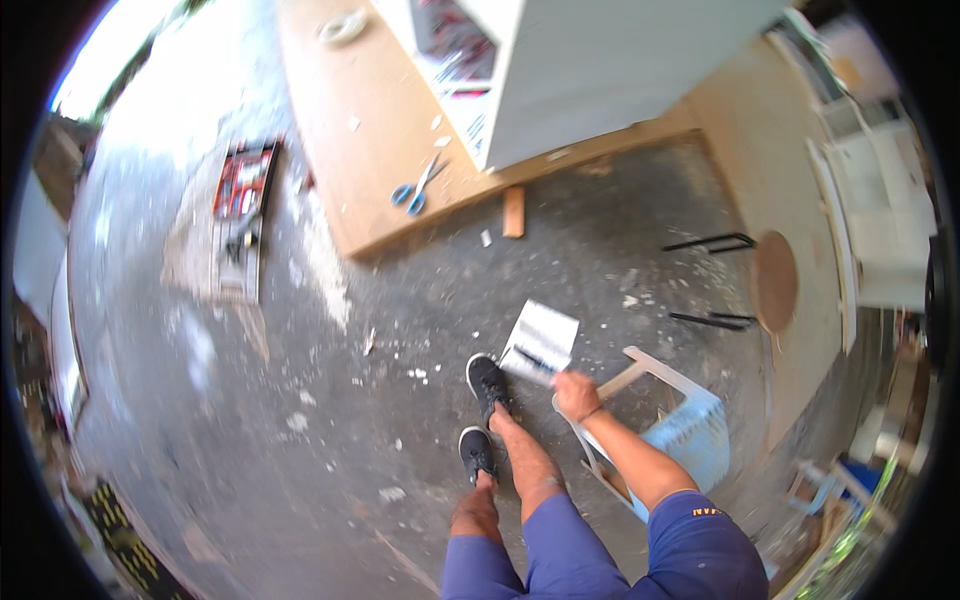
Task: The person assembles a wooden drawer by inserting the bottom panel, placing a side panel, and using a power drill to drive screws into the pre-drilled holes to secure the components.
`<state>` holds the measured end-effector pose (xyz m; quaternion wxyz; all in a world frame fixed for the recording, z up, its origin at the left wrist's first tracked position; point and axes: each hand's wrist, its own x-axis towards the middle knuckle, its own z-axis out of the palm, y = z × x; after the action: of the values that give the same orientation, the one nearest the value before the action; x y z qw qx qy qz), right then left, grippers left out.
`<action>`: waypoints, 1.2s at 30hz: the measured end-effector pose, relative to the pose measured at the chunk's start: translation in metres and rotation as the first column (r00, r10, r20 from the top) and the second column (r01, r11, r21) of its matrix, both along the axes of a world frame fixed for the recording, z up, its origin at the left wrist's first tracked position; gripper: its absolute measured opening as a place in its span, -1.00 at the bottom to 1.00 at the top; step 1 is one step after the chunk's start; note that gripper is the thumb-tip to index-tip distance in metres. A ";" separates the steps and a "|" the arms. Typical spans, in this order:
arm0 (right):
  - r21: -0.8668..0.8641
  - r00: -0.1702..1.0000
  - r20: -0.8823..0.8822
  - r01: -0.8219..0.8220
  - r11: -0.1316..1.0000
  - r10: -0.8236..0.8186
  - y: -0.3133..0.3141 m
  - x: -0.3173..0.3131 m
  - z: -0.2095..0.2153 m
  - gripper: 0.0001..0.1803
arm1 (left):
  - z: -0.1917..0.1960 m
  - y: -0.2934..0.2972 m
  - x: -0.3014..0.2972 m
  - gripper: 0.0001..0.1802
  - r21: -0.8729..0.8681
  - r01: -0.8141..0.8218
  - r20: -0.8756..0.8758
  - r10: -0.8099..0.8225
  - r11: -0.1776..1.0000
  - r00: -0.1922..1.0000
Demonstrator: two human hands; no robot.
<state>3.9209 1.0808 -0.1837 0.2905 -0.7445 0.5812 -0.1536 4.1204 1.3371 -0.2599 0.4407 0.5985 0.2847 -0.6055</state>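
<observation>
My right hand (577, 395) is closed at the lower corner of a white sheet or booklet (543, 335) with a grey printed block and a dark strip on it. The sheet hangs over the floor, just beyond my shoes (487, 385). Behind my right forearm stands a worn light-blue chair or stool (693, 437) with a pale frame. My left hand is out of the picture.
Ahead is a low wooden platform (380, 150) with blue-handled scissors (410, 197), a tape roll (342, 28) and a large white panelled box (610, 80). An open red toolbox (243, 185) lies left. A round stool (774, 282) lies tipped at right. Scraps dot the concrete floor (330, 420).
</observation>
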 end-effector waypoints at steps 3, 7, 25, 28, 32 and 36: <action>-0.005 0.993 0.060 0.101 0.995 -0.101 0.078 0.002 0.098 -0.91 | 0.080 -0.009 0.012 -0.42 -0.132 0.171 -0.037 -0.177 0.976 0.983; 0.015 0.979 0.166 0.122 0.992 -0.123 0.188 -0.013 0.237 -0.91 | 0.196 -0.015 0.020 -0.41 -0.286 0.425 -0.096 -0.467 0.859 0.879; 0.127 0.760 0.000 0.645 0.754 -0.650 0.581 -0.206 0.413 -0.81 | 0.435 0.076 -0.323 -0.38 -0.726 0.668 -0.151 -0.908 -0.166 -0.390; 0.085 0.591 -0.050 0.806 0.586 -0.805 0.631 -0.257 0.452 -0.82 | 0.445 0.120 -0.413 -0.39 -0.670 0.652 -0.028 -0.865 -0.356 -0.501; 0.044 0.258 0.102 0.964 0.263 -0.961 0.671 -0.321 0.499 -0.75 | 0.471 0.168 -0.526 -0.46 -0.757 0.610 -0.156 -0.841 -0.235 -0.518; 0.396 -0.274 0.535 0.917 -0.050 -0.799 0.683 -0.401 0.544 -0.74 | 0.472 0.206 -0.619 -0.48 -0.739 0.537 0.058 -0.832 -0.407 -0.551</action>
<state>3.5203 1.7635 0.3603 0.2003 0.0026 0.7688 -0.6074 3.5014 1.5435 0.2117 -0.2743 0.1807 -0.3437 -0.8798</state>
